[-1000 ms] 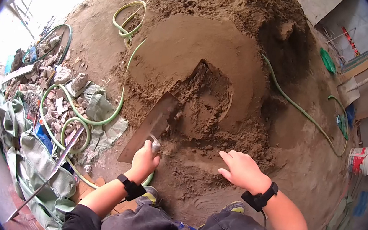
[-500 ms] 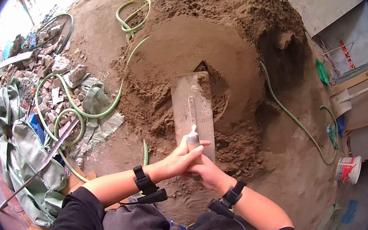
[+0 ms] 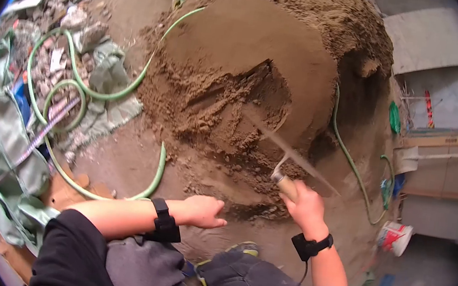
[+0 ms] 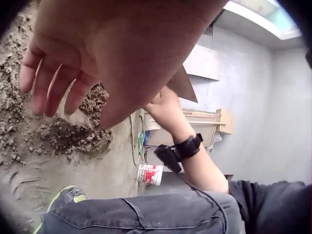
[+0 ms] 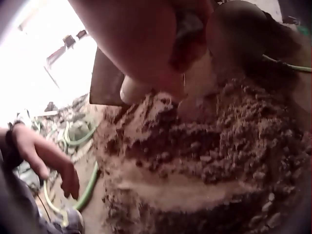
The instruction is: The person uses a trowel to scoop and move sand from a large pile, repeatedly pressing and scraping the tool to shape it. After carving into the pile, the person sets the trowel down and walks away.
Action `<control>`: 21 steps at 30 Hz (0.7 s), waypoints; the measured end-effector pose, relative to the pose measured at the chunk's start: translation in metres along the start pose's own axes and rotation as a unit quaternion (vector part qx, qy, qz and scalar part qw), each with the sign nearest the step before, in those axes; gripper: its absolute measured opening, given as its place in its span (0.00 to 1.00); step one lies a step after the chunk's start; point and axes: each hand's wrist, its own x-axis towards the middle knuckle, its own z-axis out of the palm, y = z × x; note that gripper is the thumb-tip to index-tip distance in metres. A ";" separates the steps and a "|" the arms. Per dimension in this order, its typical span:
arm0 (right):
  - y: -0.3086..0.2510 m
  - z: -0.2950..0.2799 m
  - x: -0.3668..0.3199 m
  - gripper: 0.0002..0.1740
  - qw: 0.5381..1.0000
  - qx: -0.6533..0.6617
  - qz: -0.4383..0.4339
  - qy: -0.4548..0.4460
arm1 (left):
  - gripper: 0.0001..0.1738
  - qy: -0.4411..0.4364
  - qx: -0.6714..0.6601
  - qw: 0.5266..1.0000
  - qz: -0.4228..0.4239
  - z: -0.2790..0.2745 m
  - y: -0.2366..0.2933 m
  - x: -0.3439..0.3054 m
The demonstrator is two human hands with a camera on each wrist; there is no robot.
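My right hand [image 3: 306,208] grips the wooden handle [image 3: 287,188] of a plastering trowel. The trowel's flat metal blade [image 3: 296,154] is tilted nearly edge-on in the head view, over the right front of a brown sand-like mound [image 3: 248,31]. The mound has a smoothed top and a rough, dug-out hollow [image 3: 272,94] in its near side. My left hand [image 3: 200,211] is in front of the mound and holds nothing. In the left wrist view its fingers [image 4: 46,85] hang relaxed and slightly bent. Part of the trowel blade [image 5: 107,78] also shows in the right wrist view.
A green hose [image 3: 112,95] loops on the left by broken rubble [image 3: 55,64] and a grey-green sheet [image 3: 15,157]. Another hose [image 3: 348,149] runs down the right side. A white-and-red bucket [image 3: 394,237] and flat cartons [image 3: 442,175] are at the right.
The trowel went from my left hand to my right, with both hands on it half a second ago. It has since moved right and turned edge-on; my left hand has drawn back left.
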 end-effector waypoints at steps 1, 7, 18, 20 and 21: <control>0.002 -0.007 0.003 0.21 0.998 0.014 -0.028 0.045 | 0.28 0.011 -0.012 1.000 0.007 -0.001 0.003 0.003; -0.006 -0.047 0.040 0.18 0.993 0.043 0.018 0.111 | 0.26 0.063 -0.028 0.996 0.048 0.003 0.015 0.022; -0.034 -0.130 0.079 0.28 0.980 -0.060 -0.111 0.156 | 0.24 0.062 -0.009 0.997 0.052 0.002 0.008 0.021; -0.053 -0.162 0.081 0.32 0.968 -0.153 -0.130 0.150 | 0.23 0.054 0.001 0.996 0.076 0.001 0.013 0.023; -0.061 -0.177 0.084 0.32 0.962 -0.188 -0.134 0.148 | 0.23 0.049 0.015 0.994 0.095 -0.001 0.015 0.025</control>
